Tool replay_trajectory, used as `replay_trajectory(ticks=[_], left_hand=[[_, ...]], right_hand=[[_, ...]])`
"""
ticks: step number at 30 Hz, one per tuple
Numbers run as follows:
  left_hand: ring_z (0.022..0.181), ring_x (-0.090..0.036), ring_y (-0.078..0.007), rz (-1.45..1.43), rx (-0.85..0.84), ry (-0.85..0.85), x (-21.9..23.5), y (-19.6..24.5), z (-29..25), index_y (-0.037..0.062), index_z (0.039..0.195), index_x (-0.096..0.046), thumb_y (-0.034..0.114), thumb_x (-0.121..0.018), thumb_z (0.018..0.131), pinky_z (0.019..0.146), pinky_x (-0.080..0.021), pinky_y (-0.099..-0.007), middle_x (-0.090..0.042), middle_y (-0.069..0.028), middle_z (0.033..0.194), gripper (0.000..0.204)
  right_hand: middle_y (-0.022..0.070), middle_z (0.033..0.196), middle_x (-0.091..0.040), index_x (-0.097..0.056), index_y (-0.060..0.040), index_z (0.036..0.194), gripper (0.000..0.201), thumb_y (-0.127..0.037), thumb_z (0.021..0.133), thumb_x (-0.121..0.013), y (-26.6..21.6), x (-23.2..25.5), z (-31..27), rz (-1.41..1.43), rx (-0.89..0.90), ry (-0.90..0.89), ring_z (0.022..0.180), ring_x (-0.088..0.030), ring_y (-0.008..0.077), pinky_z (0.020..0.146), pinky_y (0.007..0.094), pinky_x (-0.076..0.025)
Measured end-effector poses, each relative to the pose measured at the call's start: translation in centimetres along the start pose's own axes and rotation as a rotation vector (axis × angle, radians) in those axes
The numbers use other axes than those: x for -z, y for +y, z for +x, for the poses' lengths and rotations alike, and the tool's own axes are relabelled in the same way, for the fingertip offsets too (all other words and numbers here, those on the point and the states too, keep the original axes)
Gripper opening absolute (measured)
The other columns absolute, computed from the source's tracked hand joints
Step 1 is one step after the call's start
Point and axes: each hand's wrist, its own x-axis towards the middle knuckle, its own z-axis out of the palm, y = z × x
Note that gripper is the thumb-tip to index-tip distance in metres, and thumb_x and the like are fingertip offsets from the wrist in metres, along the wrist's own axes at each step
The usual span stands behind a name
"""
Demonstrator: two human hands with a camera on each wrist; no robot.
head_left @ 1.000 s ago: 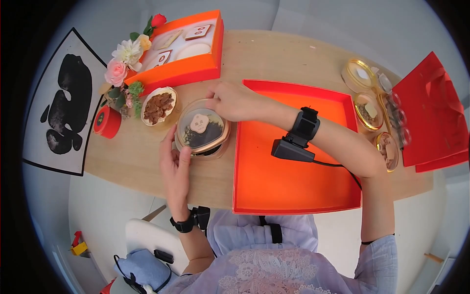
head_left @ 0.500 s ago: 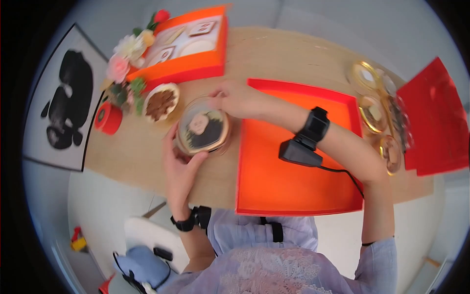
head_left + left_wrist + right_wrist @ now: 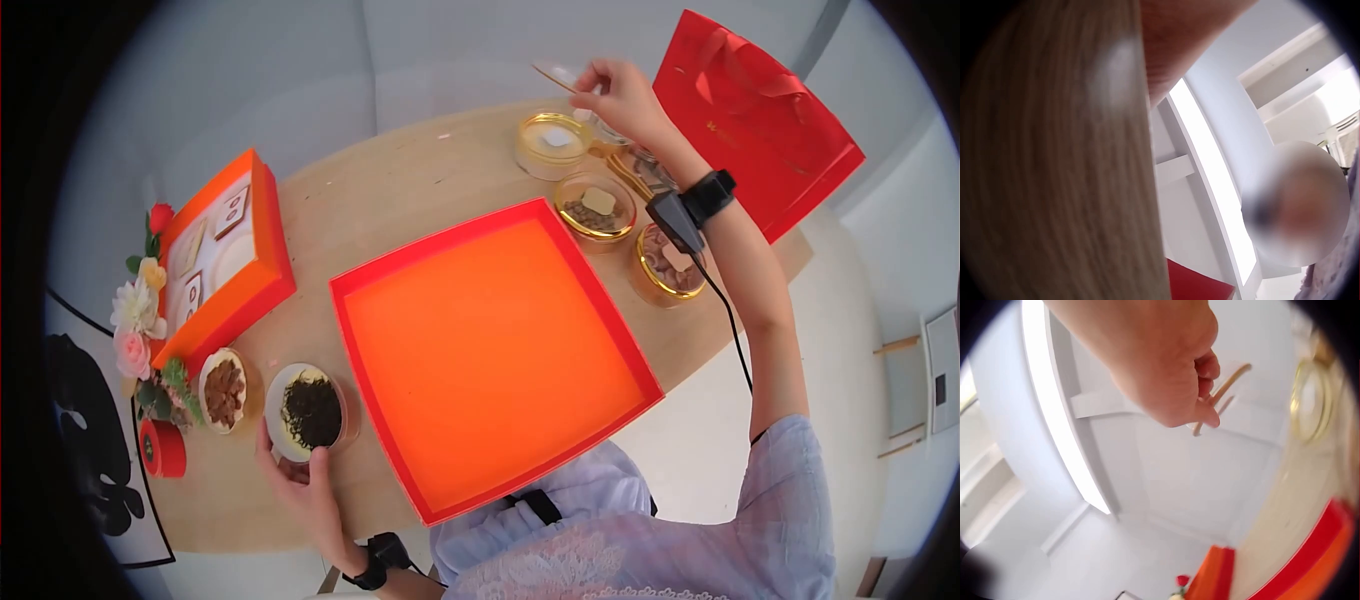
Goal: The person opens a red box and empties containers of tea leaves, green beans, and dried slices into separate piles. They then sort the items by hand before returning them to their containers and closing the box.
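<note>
Low on the left of the table, my left hand point(image 3: 305, 495) curls its thumb and fingers round an uncovered round jar point(image 3: 345, 410). Dark dried leaves point(image 3: 312, 412) fill it, with a pale inner rim around them. Up at the right, my right hand point(image 3: 622, 100) pinches a clear lid with a gold rim point(image 3: 553, 78), raised and seen nearly edge-on. The right wrist view also shows the thin lid point(image 3: 1233, 382) between thumb and fingers. Below that hand stand gold-rimmed jars, one with a pale top point(image 3: 553, 142).
A shallow orange box tray point(image 3: 490, 350) lies between the hands. Left of it are a bowl of brown pieces point(image 3: 224, 388), artificial flowers point(image 3: 138, 308), a red tin point(image 3: 163, 447) and an orange gift box point(image 3: 262, 270). A red paper bag point(image 3: 760, 130) stands at the right.
The right hand has lifted the lid off the jar of dark leaves and carried it across to the far right. The left hand stays on the jar. The head view has turned right.
</note>
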Motion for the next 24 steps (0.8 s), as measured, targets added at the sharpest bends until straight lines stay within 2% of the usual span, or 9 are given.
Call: replay_trajectory(ticks=[4,6,9,11,14,16,17,19,24], left_hand=[[0.106,-0.06,-0.0175,0.001,0.026,0.023,-0.1,0.7,0.1,0.0053,0.155,-0.039,0.01,-0.077,0.087,0.089,-0.048,-0.0309,-0.048,-0.0096,0.15,0.078],[0.105,-0.06,-0.0172,0.003,0.031,0.028,-0.2,0.8,0.1,0.005,0.154,-0.039,0.011,-0.078,0.088,0.089,-0.048,-0.0309,-0.048,-0.0097,0.15,0.077],[0.106,-0.06,-0.0171,0.028,0.031,0.023,0.1,0.9,0.0,0.0047,0.154,-0.04,0.01,-0.077,0.088,0.09,-0.047,-0.0305,-0.048,-0.0096,0.151,0.076],[0.131,-0.053,-0.0244,0.054,0.077,-0.025,0.2,1.1,0.0,0.0041,0.155,-0.037,0.007,-0.067,0.094,0.109,-0.043,-0.0368,-0.041,-0.0131,0.155,0.068],[0.132,-0.052,-0.0246,0.039,0.065,-0.027,0.1,1.2,0.0,0.0036,0.155,-0.037,0.007,-0.067,0.094,0.111,-0.041,-0.0377,-0.042,-0.013,0.155,0.068],[0.132,-0.052,-0.0245,0.029,0.062,-0.027,0.1,1.0,0.0,0.0035,0.155,-0.037,0.007,-0.067,0.094,0.111,-0.041,-0.0376,-0.042,-0.0128,0.155,0.068],[0.132,-0.052,-0.0245,0.022,0.059,-0.03,0.2,1.0,-0.1,0.0034,0.155,-0.037,0.006,-0.067,0.094,0.111,-0.041,-0.0374,-0.042,-0.0126,0.155,0.068],[0.132,-0.052,-0.0243,0.019,0.066,-0.031,0.2,1.2,-0.1,0.0033,0.155,-0.037,0.007,-0.067,0.094,0.111,-0.041,-0.0373,-0.042,-0.0125,0.154,0.068],[0.117,-0.059,-0.0211,-0.022,0.041,0.024,-0.2,1.3,0.0,0.0027,0.152,-0.041,0.001,-0.071,0.086,0.098,-0.048,-0.0326,-0.047,-0.0106,0.15,0.073]], right_hand=[[0.0168,0.082,-0.073,-0.072,-0.0001,0.089,0.019,-0.011,0.076,-0.079,8.7,-1.2,-1.3,-0.274,-0.166,0.003,0.077,-0.072,0.0301,0.072,0.039,-0.056],[0.0176,0.083,-0.073,-0.072,-0.0001,0.09,0.019,-0.011,0.075,-0.079,10.9,-2.0,-1.9,-0.306,-0.183,-0.022,0.079,-0.072,0.0317,0.073,0.0403,-0.056],[0.0192,0.087,-0.074,-0.073,-0.0012,0.09,0.02,-0.015,0.076,-0.078,11.3,-2.6,-2.0,-0.339,-0.224,-0.096,0.085,-0.072,0.0351,0.077,0.0437,-0.056],[0.0201,0.089,-0.074,-0.074,-0.0023,0.089,0.02,-0.019,0.078,-0.078,10.2,-2.4,-2.3,-0.346,-0.247,-0.139,0.089,-0.072,0.0369,0.08,0.0458,-0.056],[0.0194,0.097,-0.075,-0.076,-0.0037,0.093,0.024,-0.023,0.079,-0.078,7.6,-2.4,-2.6,-0.476,-0.186,-0.06,0.092,-0.072,0.0367,0.082,0.0463,-0.056],[0.017,0.103,-0.075,-0.077,-0.0055,0.095,0.026,-0.026,0.079,-0.079,5.9,-2.9,-2.9,-0.265,0.125,0.011,0.093,-0.071,0.0364,0.083,0.0455,-0.056],[0.017,0.103,-0.075,-0.077,-0.0055,0.095,0.026,-0.026,0.079,-0.079,5.0,-3.3,-3.1,-0.264,0.127,0.011,0.093,-0.071,0.0364,0.083,0.0455,-0.056],[0.0133,0.096,-0.072,-0.076,-0.0068,0.1,0.026,-0.025,0.081,-0.078,3.8,-4.1,-3.2,-0.197,0.143,-0.302,0.103,-0.067,0.0311,0.084,0.0435,-0.054],[0.0121,0.088,-0.071,-0.074,-0.0047,0.095,0.021,-0.023,0.085,-0.074,3.5,-5.3,-2.6,-0.315,0.217,-0.37,0.088,-0.067,0.0311,0.076,0.0428,-0.052]])
